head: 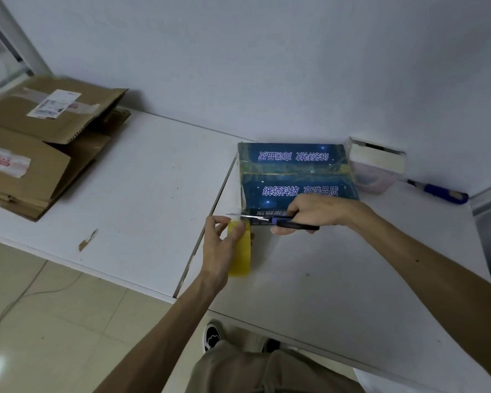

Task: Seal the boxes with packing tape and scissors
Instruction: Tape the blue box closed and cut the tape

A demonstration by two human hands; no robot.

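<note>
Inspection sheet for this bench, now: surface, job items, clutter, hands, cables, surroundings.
Surface: white table, two tops meeting at a seam, one chipped spot.
Job's things: blue box by the wall, tape across its top; yellow tape roll; scissors, blades at the box's near left corner.
Clutter: brown cardboard boxes at far left; small white box; blue-handled tool.
Hands: left hand holds the tape roll; right hand grips the scissors.
Cables: one thin cable on the floor.
Surroundings: white wall, tiled floor.
</note>
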